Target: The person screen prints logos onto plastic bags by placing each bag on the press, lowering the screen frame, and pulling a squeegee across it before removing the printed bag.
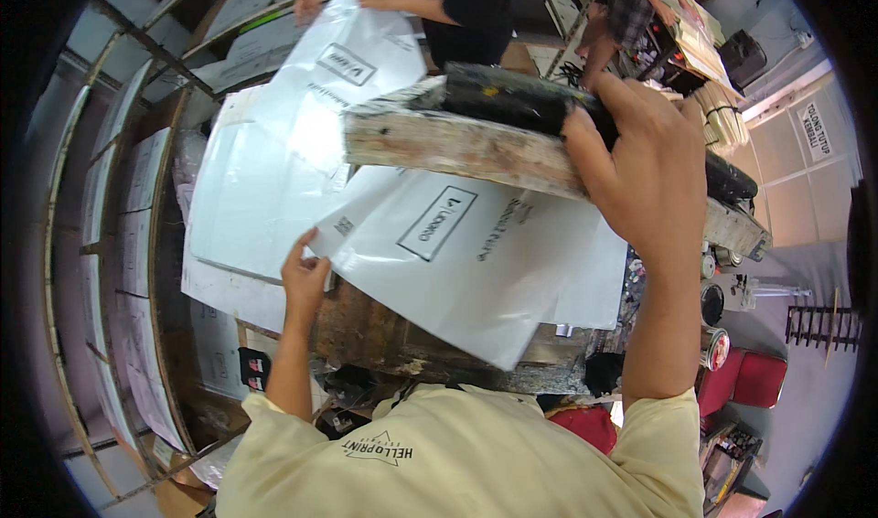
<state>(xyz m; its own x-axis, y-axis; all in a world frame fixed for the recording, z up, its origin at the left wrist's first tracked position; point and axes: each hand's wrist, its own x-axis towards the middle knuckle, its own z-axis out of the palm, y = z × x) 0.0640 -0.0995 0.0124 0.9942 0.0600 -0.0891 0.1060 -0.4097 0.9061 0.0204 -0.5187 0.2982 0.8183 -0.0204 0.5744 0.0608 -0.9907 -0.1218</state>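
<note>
My right hand (645,166) is closed round the edge of a screen printing frame (448,148), its thumb on top of a black bar (512,96) lying along the worn wood. The frame is tilted up over the work table. Between the thumb and fingers of my left hand (306,276) is the corner of a white plastic bag (485,289) with a dark boxed print. The bag slants below the raised frame, and its far part is hidden. Beyond, a person in black (466,20) holds up another printed plastic bag (343,70) with both hands.
White sheets (242,207) lie stacked on a board at the left of the table. Metal shelves (137,216) with packed white goods line the left side. Paint cans (713,346) and a red chair (759,379) stand at the right. Another person (626,10) works at the back.
</note>
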